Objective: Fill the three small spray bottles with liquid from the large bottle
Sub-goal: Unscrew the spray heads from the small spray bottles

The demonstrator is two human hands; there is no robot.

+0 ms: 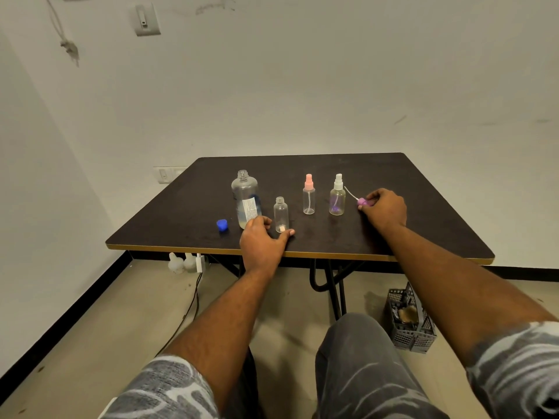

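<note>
Left hand down on the dark table, thumb across the foot of the small clear uncapped bottle, fingers curled by the large clear labelled bottle, both upright, mouths up; gripping either, cannot tell. Pinching the purple spray head in the right hand, thin dip tube slanting away leftward toward the white-topped spray bottle. Between the hands, upright too, the pink-topped spray bottle; left of the left hand, a blue cap.

Tabletop behind the bottle row lies open.
</note>
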